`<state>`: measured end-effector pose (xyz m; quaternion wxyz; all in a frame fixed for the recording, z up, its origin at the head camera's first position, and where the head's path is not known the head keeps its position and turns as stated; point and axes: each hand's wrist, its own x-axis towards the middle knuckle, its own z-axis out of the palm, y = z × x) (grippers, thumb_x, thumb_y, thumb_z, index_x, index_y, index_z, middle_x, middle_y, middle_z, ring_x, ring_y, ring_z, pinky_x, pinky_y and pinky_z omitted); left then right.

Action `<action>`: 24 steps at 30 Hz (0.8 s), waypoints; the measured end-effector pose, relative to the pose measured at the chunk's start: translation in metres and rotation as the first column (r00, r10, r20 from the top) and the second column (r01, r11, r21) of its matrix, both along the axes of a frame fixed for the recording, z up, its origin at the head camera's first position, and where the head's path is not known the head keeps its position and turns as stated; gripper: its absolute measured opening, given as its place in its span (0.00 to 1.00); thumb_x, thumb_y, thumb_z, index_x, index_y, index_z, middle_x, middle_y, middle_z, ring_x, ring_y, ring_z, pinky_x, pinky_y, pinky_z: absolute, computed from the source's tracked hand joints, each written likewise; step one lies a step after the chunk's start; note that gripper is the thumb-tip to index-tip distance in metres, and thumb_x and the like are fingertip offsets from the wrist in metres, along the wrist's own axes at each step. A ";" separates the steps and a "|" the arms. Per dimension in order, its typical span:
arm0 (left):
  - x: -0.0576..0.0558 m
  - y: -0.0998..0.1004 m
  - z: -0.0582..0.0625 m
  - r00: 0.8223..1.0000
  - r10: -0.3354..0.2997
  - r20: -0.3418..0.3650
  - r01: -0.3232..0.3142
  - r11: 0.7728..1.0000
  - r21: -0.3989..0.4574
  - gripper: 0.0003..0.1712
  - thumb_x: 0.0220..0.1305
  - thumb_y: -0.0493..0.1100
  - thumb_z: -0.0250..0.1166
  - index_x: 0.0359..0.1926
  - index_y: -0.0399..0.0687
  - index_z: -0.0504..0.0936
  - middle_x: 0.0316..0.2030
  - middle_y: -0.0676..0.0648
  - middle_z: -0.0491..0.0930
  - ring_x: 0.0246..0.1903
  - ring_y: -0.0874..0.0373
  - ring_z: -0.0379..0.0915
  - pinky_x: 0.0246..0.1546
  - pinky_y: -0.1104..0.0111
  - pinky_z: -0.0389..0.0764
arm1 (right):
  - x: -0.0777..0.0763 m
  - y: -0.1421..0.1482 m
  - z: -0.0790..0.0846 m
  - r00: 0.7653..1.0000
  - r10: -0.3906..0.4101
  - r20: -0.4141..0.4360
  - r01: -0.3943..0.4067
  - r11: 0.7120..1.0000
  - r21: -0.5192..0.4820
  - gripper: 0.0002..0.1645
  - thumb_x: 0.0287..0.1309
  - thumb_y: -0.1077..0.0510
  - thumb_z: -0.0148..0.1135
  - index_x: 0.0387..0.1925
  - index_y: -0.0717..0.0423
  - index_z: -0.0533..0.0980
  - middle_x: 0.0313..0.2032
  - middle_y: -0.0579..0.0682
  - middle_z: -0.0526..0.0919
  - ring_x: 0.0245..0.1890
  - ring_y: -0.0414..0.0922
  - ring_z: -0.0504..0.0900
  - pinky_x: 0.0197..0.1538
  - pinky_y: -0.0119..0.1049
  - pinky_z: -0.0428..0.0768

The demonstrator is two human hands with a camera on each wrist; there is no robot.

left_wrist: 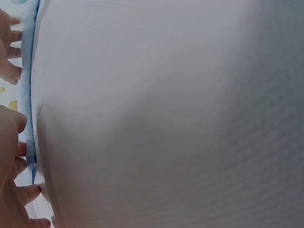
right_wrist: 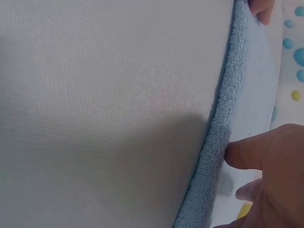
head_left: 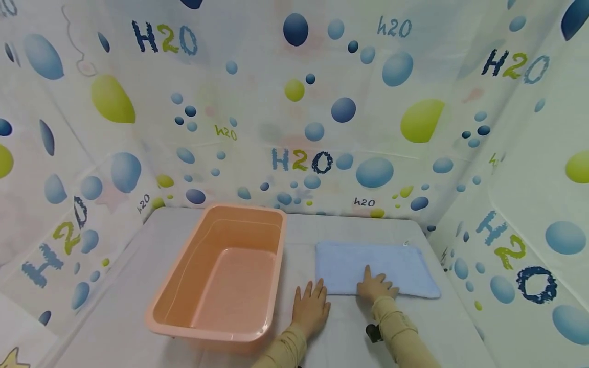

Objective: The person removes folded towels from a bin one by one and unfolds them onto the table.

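A light blue terry towel (head_left: 338,263) lies folded in a flat rectangle on the right half of the table. My left hand (head_left: 311,309) has its fingers extended, with fingertips at the towel's near left corner. Over the near edge, my right hand (head_left: 375,290) rests on the towel, its index finger pointing forward and the other fingers slightly bent. In the right wrist view, the thumb of the right hand (right_wrist: 280,171) touches the thick folded towel edge (right_wrist: 218,123). The left wrist view shows both hands beside that edge; neither grips the cloth.
A peach plastic basin (head_left: 280,245) stands left of the towel, close to my left forearm. Both sit on a white-covered table (head_left: 175,217). A curtain (head_left: 257,92) printed with bubbles and "H2O" encloses the back and sides.
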<state>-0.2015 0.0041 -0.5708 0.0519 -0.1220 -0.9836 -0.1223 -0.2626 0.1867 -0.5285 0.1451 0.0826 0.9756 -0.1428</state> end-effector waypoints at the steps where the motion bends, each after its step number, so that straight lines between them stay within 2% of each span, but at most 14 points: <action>1: 0.000 0.000 0.000 1.000 0.000 -0.006 0.000 1.000 -0.002 0.25 0.66 0.53 0.51 0.60 0.51 0.73 0.65 0.53 0.68 0.64 0.49 0.64 0.62 0.45 0.63 | -0.001 0.000 0.000 1.000 0.009 0.000 -0.009 1.000 0.015 0.39 0.62 0.51 0.45 0.70 0.60 0.49 0.61 0.86 0.49 0.58 0.84 0.51 0.60 0.76 0.46; 4: 0.000 0.001 0.001 1.000 -0.001 -0.016 0.001 1.000 -0.006 0.23 0.66 0.52 0.51 0.59 0.51 0.74 0.64 0.53 0.68 0.64 0.50 0.64 0.62 0.44 0.63 | -0.002 -0.001 -0.001 1.000 0.012 0.013 -0.012 1.000 0.015 0.38 0.61 0.52 0.44 0.70 0.60 0.50 0.60 0.87 0.48 0.58 0.85 0.51 0.60 0.76 0.47; 8: 0.000 0.002 0.001 1.000 -0.002 -0.027 0.002 1.000 -0.004 0.22 0.65 0.52 0.51 0.57 0.50 0.74 0.64 0.53 0.69 0.64 0.50 0.64 0.61 0.44 0.63 | -0.002 -0.004 0.001 0.999 -0.017 0.043 0.019 0.998 -0.052 0.38 0.61 0.53 0.43 0.70 0.61 0.49 0.61 0.87 0.43 0.58 0.87 0.44 0.57 0.78 0.51; 13: 0.001 0.002 0.002 0.999 -0.008 -0.046 0.007 1.000 -0.017 0.22 0.65 0.52 0.52 0.56 0.51 0.75 0.64 0.53 0.69 0.64 0.51 0.65 0.61 0.45 0.64 | 0.002 -0.003 0.006 0.999 0.006 0.040 -0.004 0.998 -0.062 0.35 0.63 0.53 0.40 0.69 0.61 0.51 0.62 0.86 0.44 0.59 0.86 0.44 0.56 0.77 0.53; 16: 0.001 0.002 0.003 0.998 -0.017 -0.054 0.016 0.999 -0.030 0.22 0.65 0.52 0.52 0.56 0.51 0.75 0.64 0.53 0.70 0.64 0.51 0.65 0.61 0.45 0.64 | 0.003 -0.002 0.008 0.999 0.023 0.024 -0.021 0.998 -0.059 0.35 0.66 0.47 0.39 0.69 0.62 0.52 0.62 0.86 0.45 0.59 0.86 0.46 0.56 0.77 0.55; 20: 0.001 0.002 0.005 0.998 -0.027 -0.065 0.024 0.998 -0.057 0.21 0.65 0.51 0.51 0.56 0.51 0.75 0.63 0.54 0.70 0.64 0.52 0.64 0.61 0.46 0.64 | 0.001 -0.001 0.008 1.000 0.028 0.014 -0.027 0.998 -0.063 0.42 0.66 0.36 0.37 0.69 0.62 0.53 0.62 0.85 0.45 0.59 0.85 0.46 0.56 0.77 0.54; 24: 0.002 0.002 0.006 0.996 -0.042 -0.074 0.035 0.995 -0.094 0.20 0.65 0.50 0.51 0.55 0.52 0.76 0.63 0.55 0.71 0.64 0.53 0.65 0.61 0.47 0.65 | -0.002 0.001 0.005 1.000 0.026 0.016 -0.025 0.997 -0.071 0.45 0.64 0.31 0.36 0.69 0.59 0.53 0.64 0.83 0.45 0.60 0.85 0.44 0.56 0.77 0.53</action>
